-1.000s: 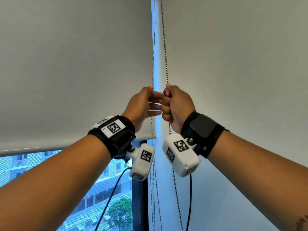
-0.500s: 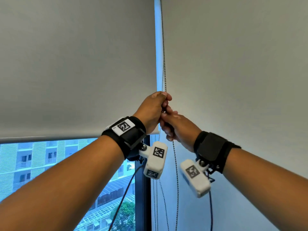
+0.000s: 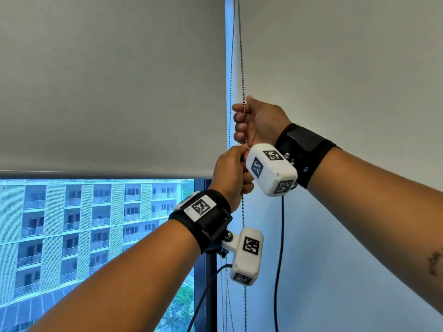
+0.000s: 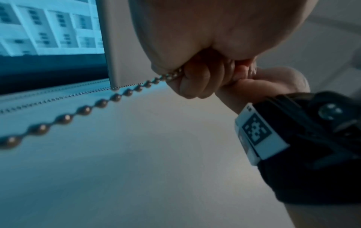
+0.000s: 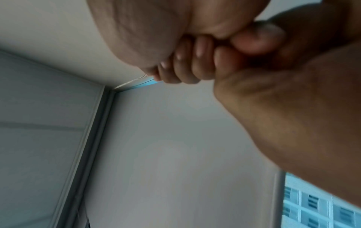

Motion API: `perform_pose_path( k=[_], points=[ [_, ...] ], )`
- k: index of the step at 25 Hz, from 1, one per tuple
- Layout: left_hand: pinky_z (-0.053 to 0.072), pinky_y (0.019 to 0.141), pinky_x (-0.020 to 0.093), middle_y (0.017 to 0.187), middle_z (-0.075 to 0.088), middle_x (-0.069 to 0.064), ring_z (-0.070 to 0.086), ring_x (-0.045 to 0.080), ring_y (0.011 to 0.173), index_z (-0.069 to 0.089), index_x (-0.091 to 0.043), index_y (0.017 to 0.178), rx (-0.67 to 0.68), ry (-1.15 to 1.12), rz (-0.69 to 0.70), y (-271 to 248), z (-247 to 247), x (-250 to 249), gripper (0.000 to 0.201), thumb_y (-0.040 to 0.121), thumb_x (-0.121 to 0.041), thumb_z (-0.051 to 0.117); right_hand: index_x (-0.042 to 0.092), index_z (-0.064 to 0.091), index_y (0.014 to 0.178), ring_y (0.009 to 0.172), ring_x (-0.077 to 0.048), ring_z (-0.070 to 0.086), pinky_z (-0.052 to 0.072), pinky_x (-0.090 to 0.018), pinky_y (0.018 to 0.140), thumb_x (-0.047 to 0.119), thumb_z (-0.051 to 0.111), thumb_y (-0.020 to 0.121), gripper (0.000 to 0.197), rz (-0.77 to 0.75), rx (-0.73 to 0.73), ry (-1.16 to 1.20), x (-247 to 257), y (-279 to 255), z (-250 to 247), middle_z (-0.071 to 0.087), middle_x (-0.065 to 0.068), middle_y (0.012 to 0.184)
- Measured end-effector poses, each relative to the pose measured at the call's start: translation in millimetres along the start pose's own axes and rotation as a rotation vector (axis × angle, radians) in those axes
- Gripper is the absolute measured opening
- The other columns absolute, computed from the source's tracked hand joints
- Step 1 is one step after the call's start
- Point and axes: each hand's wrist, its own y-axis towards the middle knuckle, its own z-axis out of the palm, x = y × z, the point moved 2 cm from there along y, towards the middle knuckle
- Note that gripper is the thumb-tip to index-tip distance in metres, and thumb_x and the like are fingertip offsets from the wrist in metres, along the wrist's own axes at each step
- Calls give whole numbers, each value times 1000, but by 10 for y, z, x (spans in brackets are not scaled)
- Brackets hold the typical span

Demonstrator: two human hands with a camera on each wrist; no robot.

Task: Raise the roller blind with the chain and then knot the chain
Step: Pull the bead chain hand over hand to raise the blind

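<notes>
Both hands sit on the thin metal ball chain (image 3: 242, 68) at the gap between the two blinds. My right hand (image 3: 257, 121) is fisted round it, grip closed on the beads; my left hand (image 3: 231, 176) clamps the same strand just below, touching the right. The grey fabric roller blind (image 3: 107, 87) hangs with its bottom bar partway up the window (image 3: 96, 224), so I judge raising is unfinished. The chain should handle light, limp and slippery; beads give purchase, so I'd take fresh hold high, close under the upper fist. A second grey blind (image 3: 347, 80) hangs right. Apartment blocks show outside. No worktop here.
</notes>
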Motion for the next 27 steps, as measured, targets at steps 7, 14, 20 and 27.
perform_pose_path(
  k=[7,14,20,27],
  points=[
    [46,61,32,80,64,13,53,28,69,67,-10,73,69,404,-43,52,-349,-199,34,88,-22,38,22,37,69,48,-14,8,9,-23,43,19,38,95,26,-109,-106,-25,-216,-240,9,16,4,56],
    [58,82,40,94,74,14,71,24,84,69,-3,105,132,298,17,441,-329,-700,47,102,-38,38,23,36,68,44,-12,10,7,-25,46,23,36,99,31,-111,-73,-58,-317,-439,47,18,5,52],
    [60,69,36,76,66,5,69,19,69,63,0,106,143,68,41,527,-80,-808,38,105,-31,40,24,38,73,54,-15,10,10,-27,46,28,39,98,25,-31,19,-172,-652,-543,15,21,5,58],
    [14,36,21,55,26,-7,15,10,44,44,-20,68,-6,21,27,438,-56,-595,33,100,-26,42,3,63,95,61,-19,51,45,-28,57,19,44,94,25,80,150,-445,-652,-281,-308,58,-9,73]
  ],
)
